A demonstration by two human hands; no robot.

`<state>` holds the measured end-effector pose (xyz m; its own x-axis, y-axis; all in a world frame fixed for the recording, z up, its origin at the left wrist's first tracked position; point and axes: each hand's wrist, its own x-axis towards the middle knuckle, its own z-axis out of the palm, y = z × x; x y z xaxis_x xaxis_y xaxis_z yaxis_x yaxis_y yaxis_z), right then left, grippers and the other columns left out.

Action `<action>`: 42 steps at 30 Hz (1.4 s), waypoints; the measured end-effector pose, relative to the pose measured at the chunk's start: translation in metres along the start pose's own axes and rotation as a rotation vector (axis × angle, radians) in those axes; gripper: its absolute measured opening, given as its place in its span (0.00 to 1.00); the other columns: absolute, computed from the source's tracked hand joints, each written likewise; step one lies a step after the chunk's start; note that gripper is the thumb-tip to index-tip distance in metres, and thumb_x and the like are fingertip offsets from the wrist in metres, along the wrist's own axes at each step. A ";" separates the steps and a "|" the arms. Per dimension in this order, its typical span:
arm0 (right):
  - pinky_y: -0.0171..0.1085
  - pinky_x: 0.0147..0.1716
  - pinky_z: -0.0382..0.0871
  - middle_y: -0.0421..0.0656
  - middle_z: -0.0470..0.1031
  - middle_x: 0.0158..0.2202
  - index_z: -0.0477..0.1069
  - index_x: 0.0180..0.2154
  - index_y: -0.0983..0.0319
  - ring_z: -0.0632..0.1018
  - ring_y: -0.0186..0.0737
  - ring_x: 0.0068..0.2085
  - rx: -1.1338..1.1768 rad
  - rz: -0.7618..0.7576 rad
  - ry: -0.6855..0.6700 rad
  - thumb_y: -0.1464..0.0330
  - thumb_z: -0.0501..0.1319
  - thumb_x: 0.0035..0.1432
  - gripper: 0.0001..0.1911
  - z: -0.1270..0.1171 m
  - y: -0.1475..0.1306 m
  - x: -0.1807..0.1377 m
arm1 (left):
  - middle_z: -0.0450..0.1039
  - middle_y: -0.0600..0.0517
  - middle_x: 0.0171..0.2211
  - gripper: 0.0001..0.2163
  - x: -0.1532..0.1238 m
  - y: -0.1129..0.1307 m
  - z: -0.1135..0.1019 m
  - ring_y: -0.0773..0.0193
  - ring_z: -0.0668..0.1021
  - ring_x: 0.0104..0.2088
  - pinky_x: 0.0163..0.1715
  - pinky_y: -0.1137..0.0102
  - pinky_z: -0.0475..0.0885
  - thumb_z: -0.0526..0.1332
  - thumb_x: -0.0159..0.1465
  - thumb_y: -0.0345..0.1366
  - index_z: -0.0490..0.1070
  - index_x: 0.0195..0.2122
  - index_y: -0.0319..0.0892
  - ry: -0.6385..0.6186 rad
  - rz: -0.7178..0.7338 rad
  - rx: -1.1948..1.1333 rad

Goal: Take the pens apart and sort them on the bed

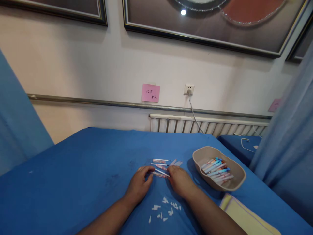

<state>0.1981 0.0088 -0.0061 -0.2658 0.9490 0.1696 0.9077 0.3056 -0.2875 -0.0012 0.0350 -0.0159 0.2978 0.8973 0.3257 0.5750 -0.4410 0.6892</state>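
Observation:
My left hand has its thumb and index finger curled at the left end of a clear, pink-patterned pen barrel. A white pen refill slants along that barrel, its dark-tipped end at the fingers of my right hand, which are bent and closed; their exact grip is partly hidden. Just beyond lie another white refill and a further patterned barrel beside its own refill. Translucent pale pen caps rest past my right fingertips. Several small white plastic pieces are scattered between my forearms.
A beige basin with several pens stands to the right on the blue sheet. A yellow cloth or pad lies near my right forearm. Behind are a radiator, a wall rail and a socket with a cable. Blue curtains hang at both sides.

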 end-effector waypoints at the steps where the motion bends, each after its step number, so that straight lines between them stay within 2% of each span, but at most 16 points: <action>1: 0.36 0.42 0.62 0.48 0.73 0.41 0.68 0.41 0.63 0.72 0.44 0.43 -0.004 0.003 -0.005 0.75 0.52 0.57 0.11 0.002 -0.001 0.001 | 0.74 0.50 0.39 0.11 0.000 -0.001 0.000 0.58 0.74 0.41 0.44 0.66 0.66 0.55 0.57 0.32 0.72 0.40 0.45 -0.004 -0.003 0.002; 7: 0.35 0.42 0.61 0.49 0.73 0.41 0.68 0.41 0.64 0.73 0.43 0.43 -0.024 -0.020 -0.036 0.79 0.49 0.54 0.15 0.003 -0.004 0.000 | 0.74 0.50 0.42 0.14 -0.002 0.002 0.000 0.57 0.72 0.45 0.48 0.66 0.63 0.56 0.55 0.29 0.72 0.43 0.46 -0.122 0.043 0.057; 11: 0.34 0.40 0.61 0.50 0.73 0.40 0.68 0.39 0.65 0.74 0.43 0.41 0.038 -0.015 -0.048 0.80 0.50 0.50 0.15 0.003 0.003 -0.004 | 0.75 0.50 0.38 0.12 -0.003 0.006 -0.003 0.57 0.72 0.42 0.45 0.66 0.64 0.55 0.55 0.29 0.73 0.39 0.45 -0.161 0.025 0.078; 15: 0.33 0.36 0.62 0.45 0.74 0.35 0.67 0.37 0.63 0.74 0.40 0.37 0.165 0.083 0.054 0.78 0.52 0.50 0.12 0.009 0.019 0.002 | 0.74 0.50 0.35 0.10 -0.004 0.006 -0.003 0.57 0.72 0.40 0.41 0.67 0.65 0.55 0.56 0.31 0.73 0.36 0.44 -0.166 0.027 0.090; 18: 0.32 0.30 0.61 0.42 0.74 0.30 0.67 0.36 0.61 0.74 0.38 0.32 0.253 0.198 0.150 0.74 0.51 0.54 0.09 0.014 0.032 0.009 | 0.74 0.50 0.35 0.10 -0.004 0.004 -0.002 0.58 0.73 0.39 0.40 0.67 0.64 0.54 0.57 0.31 0.73 0.36 0.44 -0.166 0.022 0.094; 21: 0.33 0.30 0.61 0.43 0.74 0.29 0.68 0.32 0.61 0.74 0.39 0.31 0.224 0.300 0.228 0.69 0.50 0.59 0.09 0.015 0.043 0.013 | 0.74 0.51 0.35 0.09 -0.004 0.003 -0.001 0.59 0.73 0.39 0.40 0.68 0.64 0.54 0.56 0.31 0.73 0.36 0.44 -0.162 0.016 0.081; 24: 0.35 0.37 0.62 0.46 0.74 0.34 0.69 0.31 0.62 0.74 0.42 0.37 0.115 0.338 0.285 0.67 0.49 0.60 0.12 0.015 0.050 0.015 | 0.74 0.51 0.35 0.09 -0.003 0.002 -0.001 0.59 0.72 0.39 0.40 0.68 0.64 0.54 0.57 0.31 0.73 0.35 0.44 -0.164 0.018 0.068; 26: 0.37 0.44 0.61 0.49 0.74 0.41 0.71 0.34 0.63 0.73 0.45 0.44 0.092 0.323 0.305 0.67 0.49 0.60 0.13 0.016 0.053 0.016 | 0.74 0.51 0.35 0.10 -0.003 0.002 -0.002 0.59 0.72 0.39 0.40 0.68 0.64 0.54 0.57 0.31 0.73 0.36 0.44 -0.171 0.016 0.070; 28: 0.39 0.50 0.58 0.50 0.70 0.49 0.72 0.37 0.64 0.69 0.46 0.51 0.136 0.302 0.302 0.67 0.49 0.61 0.14 0.018 0.056 0.019 | 0.74 0.51 0.35 0.10 -0.002 0.002 -0.002 0.59 0.72 0.39 0.40 0.68 0.64 0.54 0.57 0.31 0.73 0.36 0.44 -0.173 0.010 0.071; 30: 0.37 0.51 0.57 0.49 0.69 0.52 0.72 0.37 0.64 0.68 0.44 0.53 0.218 0.292 0.270 0.67 0.48 0.61 0.15 0.020 0.058 0.021 | 0.74 0.52 0.34 0.09 -0.002 0.002 -0.002 0.59 0.72 0.39 0.40 0.68 0.64 0.55 0.57 0.31 0.73 0.36 0.44 -0.168 0.000 0.067; 33: 0.34 0.46 0.61 0.47 0.74 0.44 0.72 0.36 0.63 0.72 0.41 0.47 0.325 0.259 0.219 0.67 0.46 0.62 0.16 0.020 0.059 0.023 | 0.74 0.52 0.34 0.09 -0.002 0.002 -0.001 0.59 0.73 0.39 0.40 0.69 0.64 0.55 0.57 0.32 0.73 0.35 0.45 -0.167 0.003 0.059; 36: 0.32 0.38 0.63 0.45 0.76 0.35 0.73 0.34 0.62 0.75 0.39 0.39 0.381 0.255 0.224 0.66 0.46 0.62 0.17 0.019 0.059 0.022 | 0.74 0.52 0.34 0.09 -0.002 0.002 -0.001 0.59 0.73 0.39 0.40 0.69 0.64 0.55 0.57 0.32 0.73 0.36 0.44 -0.168 0.009 0.064; 42: 0.33 0.27 0.60 0.42 0.75 0.24 0.74 0.30 0.63 0.75 0.40 0.29 0.494 0.383 0.291 0.60 0.46 0.61 0.22 0.020 0.066 0.023 | 0.74 0.52 0.35 0.09 -0.002 0.005 -0.003 0.60 0.72 0.39 0.41 0.69 0.64 0.54 0.59 0.33 0.72 0.36 0.44 -0.201 0.000 0.084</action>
<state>0.2451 0.0519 -0.0398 0.2051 0.9589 0.1963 0.6475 0.0175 -0.7619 -0.0008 0.0311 -0.0110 0.4393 0.8792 0.1844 0.6338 -0.4488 0.6300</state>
